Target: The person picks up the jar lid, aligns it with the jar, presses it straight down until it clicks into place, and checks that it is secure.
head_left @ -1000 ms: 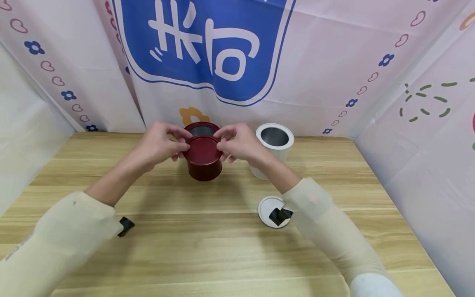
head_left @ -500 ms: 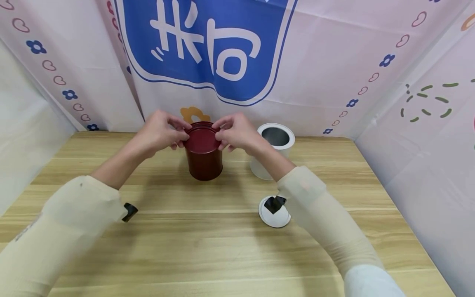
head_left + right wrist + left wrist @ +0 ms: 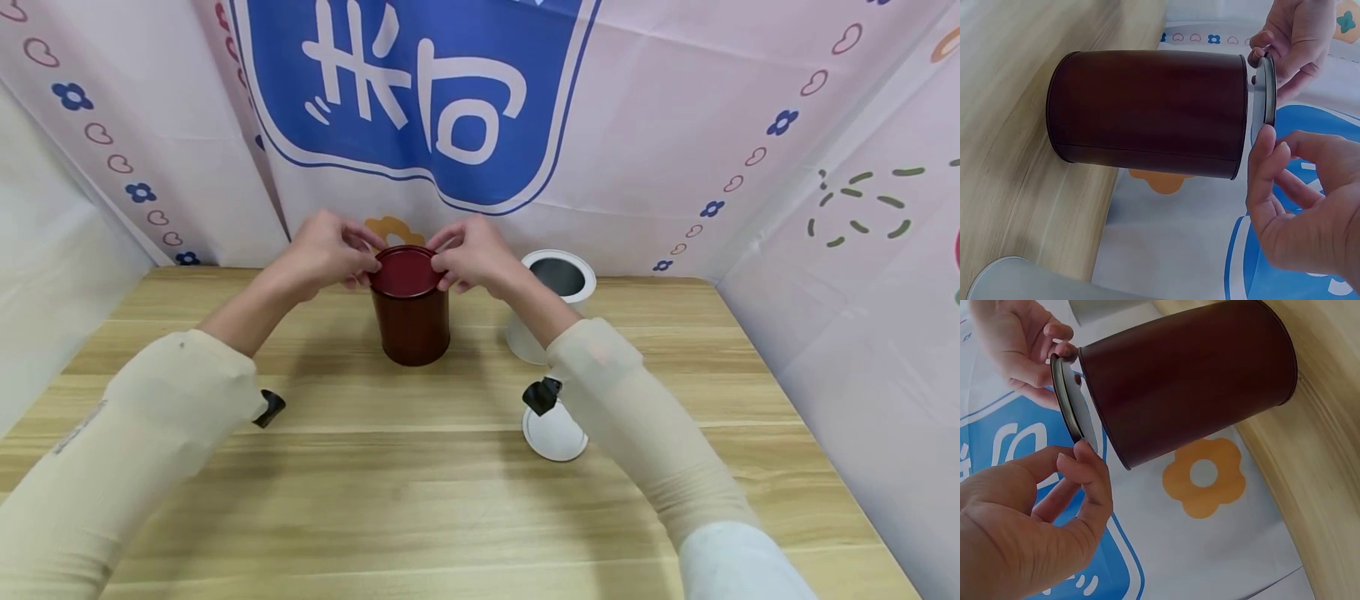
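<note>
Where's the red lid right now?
In the head view, the red lid is slightly left of centre, held by the left hand and right hand, just above the red can.

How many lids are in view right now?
2. The red lid is held by the left hand and right hand over the red can; the white lid lies on the table, in front of the white can.

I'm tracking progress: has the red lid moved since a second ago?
Yes: judged against the red can, the red lid has moved back toward the backdrop, now above the can's opening.
</note>
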The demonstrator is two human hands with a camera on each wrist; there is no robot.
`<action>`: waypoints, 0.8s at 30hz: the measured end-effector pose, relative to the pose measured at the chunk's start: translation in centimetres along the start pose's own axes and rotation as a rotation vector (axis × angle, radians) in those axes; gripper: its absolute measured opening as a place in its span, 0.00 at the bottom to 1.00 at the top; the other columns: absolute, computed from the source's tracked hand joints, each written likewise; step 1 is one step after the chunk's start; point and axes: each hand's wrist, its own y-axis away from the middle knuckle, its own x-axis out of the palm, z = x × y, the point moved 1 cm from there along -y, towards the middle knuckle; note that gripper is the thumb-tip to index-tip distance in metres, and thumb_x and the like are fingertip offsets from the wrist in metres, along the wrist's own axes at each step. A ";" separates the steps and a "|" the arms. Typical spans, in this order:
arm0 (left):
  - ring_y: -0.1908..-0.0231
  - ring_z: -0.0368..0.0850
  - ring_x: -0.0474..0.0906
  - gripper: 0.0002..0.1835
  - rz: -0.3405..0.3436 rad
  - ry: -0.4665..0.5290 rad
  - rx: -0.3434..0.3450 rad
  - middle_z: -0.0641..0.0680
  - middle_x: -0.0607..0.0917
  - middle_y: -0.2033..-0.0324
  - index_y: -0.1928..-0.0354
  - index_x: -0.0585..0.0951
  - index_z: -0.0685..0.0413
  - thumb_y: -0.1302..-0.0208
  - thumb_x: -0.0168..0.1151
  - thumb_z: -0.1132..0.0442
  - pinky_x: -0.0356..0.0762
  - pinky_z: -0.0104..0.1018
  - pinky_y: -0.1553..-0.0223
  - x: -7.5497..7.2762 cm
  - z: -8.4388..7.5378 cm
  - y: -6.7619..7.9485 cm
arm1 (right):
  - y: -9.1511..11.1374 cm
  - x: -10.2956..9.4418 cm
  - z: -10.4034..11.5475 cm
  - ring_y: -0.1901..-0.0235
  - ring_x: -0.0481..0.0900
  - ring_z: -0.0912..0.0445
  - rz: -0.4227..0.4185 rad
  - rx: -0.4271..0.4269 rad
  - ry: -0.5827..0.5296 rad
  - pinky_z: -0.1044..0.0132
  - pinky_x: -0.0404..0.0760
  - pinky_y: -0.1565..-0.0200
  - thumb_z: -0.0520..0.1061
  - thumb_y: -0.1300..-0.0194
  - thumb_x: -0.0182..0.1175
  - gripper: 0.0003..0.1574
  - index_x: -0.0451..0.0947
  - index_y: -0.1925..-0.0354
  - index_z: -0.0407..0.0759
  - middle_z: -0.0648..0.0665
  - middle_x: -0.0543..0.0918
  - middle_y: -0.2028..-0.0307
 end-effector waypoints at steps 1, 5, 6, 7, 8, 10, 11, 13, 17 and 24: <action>0.80 0.42 0.80 0.15 -0.001 -0.005 -0.003 0.56 0.85 0.72 0.46 0.83 0.72 0.33 0.64 0.74 0.82 0.31 0.76 0.0 0.0 -0.1 | -0.1 0.0 0.0 0.80 0.83 0.54 -0.001 0.001 0.006 0.68 0.80 0.79 0.30 0.34 0.59 0.14 0.84 0.52 0.34 0.38 0.88 0.66; 0.80 0.41 0.80 0.15 0.000 -0.016 -0.010 0.56 0.86 0.74 0.46 0.83 0.73 0.34 0.64 0.74 0.82 0.30 0.76 0.0 0.1 -0.5 | -0.6 -0.1 -0.1 0.80 0.83 0.54 -0.004 0.001 0.029 0.66 0.81 0.78 0.30 0.34 0.59 0.14 0.85 0.52 0.34 0.39 0.87 0.67; 0.81 0.41 0.80 0.15 -0.001 -0.020 -0.011 0.56 0.86 0.74 0.46 0.82 0.74 0.34 0.64 0.75 0.82 0.30 0.76 0.0 0.1 -0.7 | -0.7 -0.1 -0.1 0.80 0.83 0.54 -0.007 0.001 0.035 0.66 0.81 0.78 0.30 0.34 0.59 0.14 0.85 0.52 0.34 0.39 0.87 0.68; 0.81 0.41 0.80 0.15 -0.001 -0.023 -0.010 0.56 0.86 0.74 0.47 0.82 0.74 0.34 0.64 0.75 0.82 0.30 0.77 0.1 0.0 -0.8 | -0.8 -0.1 -0.1 0.79 0.83 0.53 -0.010 0.000 0.044 0.66 0.81 0.78 0.31 0.34 0.60 0.13 0.86 0.53 0.34 0.39 0.87 0.68; 0.81 0.41 0.80 0.15 -0.001 -0.026 -0.008 0.56 0.86 0.74 0.47 0.82 0.74 0.34 0.64 0.75 0.82 0.30 0.77 0.1 0.0 -0.9 | -0.9 -0.1 -0.1 0.79 0.83 0.52 -0.013 -0.001 0.053 0.66 0.81 0.78 0.31 0.34 0.60 0.13 0.86 0.53 0.34 0.39 0.87 0.68; 0.81 0.41 0.81 0.15 0.000 -0.038 -0.007 0.57 0.87 0.73 0.47 0.82 0.75 0.35 0.64 0.76 0.81 0.30 0.78 0.1 0.0 -1.1 | -1.1 -0.1 -0.1 0.79 0.84 0.52 -0.018 -0.006 0.074 0.66 0.80 0.79 0.31 0.34 0.60 0.12 0.86 0.54 0.35 0.39 0.88 0.68; 0.81 0.42 0.81 0.15 -0.001 -0.046 -0.006 0.58 0.87 0.73 0.48 0.83 0.75 0.35 0.64 0.76 0.81 0.30 0.78 0.2 0.0 -1.2 | -1.2 -0.1 0.0 0.78 0.84 0.51 -0.021 -0.010 0.086 0.66 0.80 0.79 0.31 0.34 0.61 0.12 0.87 0.54 0.34 0.39 0.88 0.69; 0.81 0.43 0.81 0.14 0.001 -0.059 -0.003 0.60 0.87 0.71 0.48 0.83 0.75 0.35 0.64 0.76 0.81 0.30 0.78 0.2 0.1 -1.4 | -1.4 -0.1 0.0 0.77 0.84 0.49 -0.029 -0.019 0.110 0.66 0.79 0.79 0.32 0.34 0.62 0.12 0.87 0.54 0.34 0.39 0.88 0.69; 0.80 0.43 0.82 0.14 -0.004 -0.081 0.002 0.64 0.87 0.67 0.49 0.83 0.74 0.36 0.64 0.76 0.81 0.31 0.78 0.3 0.2 -1.6 | -1.7 0.0 -0.2 0.77 0.83 0.50 -0.049 -0.034 0.158 0.66 0.77 0.78 0.32 0.36 0.63 0.12 0.88 0.55 0.35 0.40 0.88 0.68; 0.79 0.43 0.79 0.13 -0.017 -0.127 0.024 0.64 0.87 0.65 0.50 0.85 0.72 0.36 0.65 0.75 0.77 0.31 0.78 0.4 0.5 -1.6 | -2.0 0.3 -0.4 0.66 0.81 0.56 -0.082 -0.088 0.248 0.68 0.79 0.67 0.33 0.38 0.67 0.11 0.89 0.56 0.35 0.39 0.90 0.61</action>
